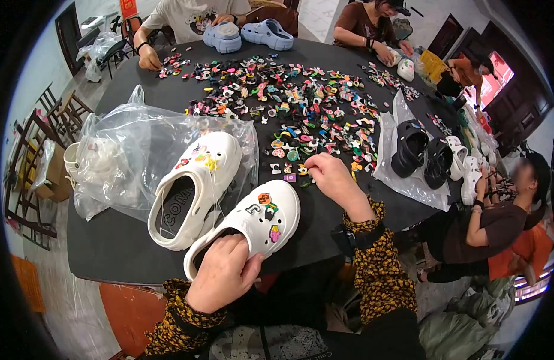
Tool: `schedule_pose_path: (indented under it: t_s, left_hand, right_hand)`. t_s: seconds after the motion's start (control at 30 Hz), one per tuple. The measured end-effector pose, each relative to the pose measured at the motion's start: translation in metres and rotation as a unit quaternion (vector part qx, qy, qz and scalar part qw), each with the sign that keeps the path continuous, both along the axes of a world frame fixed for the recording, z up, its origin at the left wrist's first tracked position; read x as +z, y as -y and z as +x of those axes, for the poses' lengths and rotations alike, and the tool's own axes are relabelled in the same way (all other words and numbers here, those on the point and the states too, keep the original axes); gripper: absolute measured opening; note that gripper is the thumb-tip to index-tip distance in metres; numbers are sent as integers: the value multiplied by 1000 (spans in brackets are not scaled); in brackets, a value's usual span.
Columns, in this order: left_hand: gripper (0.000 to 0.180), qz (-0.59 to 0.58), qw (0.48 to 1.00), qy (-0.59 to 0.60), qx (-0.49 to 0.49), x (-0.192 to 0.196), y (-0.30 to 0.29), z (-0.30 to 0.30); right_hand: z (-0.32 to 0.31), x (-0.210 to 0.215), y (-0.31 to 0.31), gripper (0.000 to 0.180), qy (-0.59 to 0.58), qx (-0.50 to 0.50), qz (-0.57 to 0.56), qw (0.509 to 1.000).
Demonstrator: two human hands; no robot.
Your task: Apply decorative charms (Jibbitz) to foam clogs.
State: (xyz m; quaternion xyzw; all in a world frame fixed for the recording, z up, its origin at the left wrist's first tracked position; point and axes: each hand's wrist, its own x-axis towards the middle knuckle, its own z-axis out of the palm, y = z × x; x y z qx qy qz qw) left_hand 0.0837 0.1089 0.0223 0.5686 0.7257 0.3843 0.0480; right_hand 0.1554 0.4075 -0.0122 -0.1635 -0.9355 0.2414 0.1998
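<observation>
My left hand point(223, 273) reaches into the heel opening of a white clog point(286, 207) at the table's near side, gripping its edge. Several small charms sit on that clog's upper, among them an orange round one and a pink one. My right hand point(337, 180) is at the near edge of a heap of colourful shoe charms point(325, 105). Its thumb and fingers are pinched together; what lies between them is hidden. Left of the held clog stands a second white clog point(220, 150), with pink and yellow charms on it and a clear plastic strand across it.
A clear plastic bag point(118, 174) lies on the dark table point(109, 249) at left. Black clogs point(409, 147) rest on plastic at right, near more white clogs point(471, 180). Two light-blue clogs point(268, 35) stand at the far edge. Other people work around the table.
</observation>
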Motion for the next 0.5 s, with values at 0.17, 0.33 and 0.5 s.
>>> schedule_pose_path:
  t_s: [0.17,0.33,0.5]
  left_hand:
    - [20,4,1000,-2,0,-1,1,-1]
    - [19,8,1000,-10,-1,-3,0,-2]
    - [19,12,1000,0,1,-1,2,-1]
  right_hand:
    - [5,4,1,14,26,24,-5,999]
    - [7,3,7,13,63,20,-13,998]
    - [5,-3,14,11,83,57,44,994]
